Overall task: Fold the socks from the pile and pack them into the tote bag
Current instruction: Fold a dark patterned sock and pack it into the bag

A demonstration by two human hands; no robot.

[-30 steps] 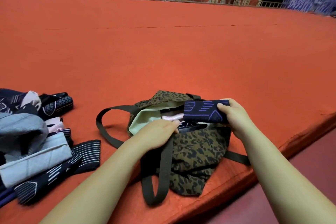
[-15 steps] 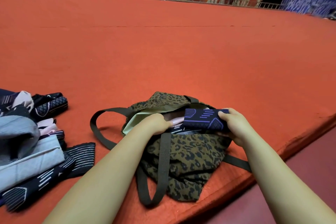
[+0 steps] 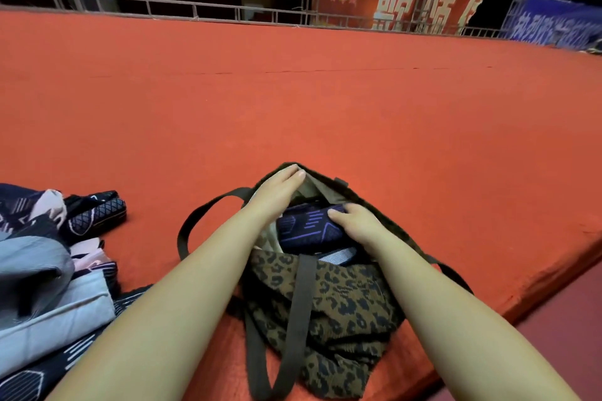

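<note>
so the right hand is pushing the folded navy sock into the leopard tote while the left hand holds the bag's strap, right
Not quite. The left hand is not on a strap; it holds the far rim of the leopard tote, keeping the mouth open. The head view shows this. The rest stands: the right hand is pushing the folded navy sock into the tote.

A leopard-print tote bag (image 3: 329, 306) is lying open near the edge of a red-carpeted platform (image 3: 293, 107). The left hand (image 3: 277, 192) is gripping the bag's far rim and holding the mouth open. The right hand (image 3: 358, 226) is holding a folded navy sock (image 3: 308, 228) with purple lines inside the opening. A sock pile (image 3: 49, 270) is sitting to the left. A red banner (image 3: 391, 0) is hanging beyond the far railing.
</note>
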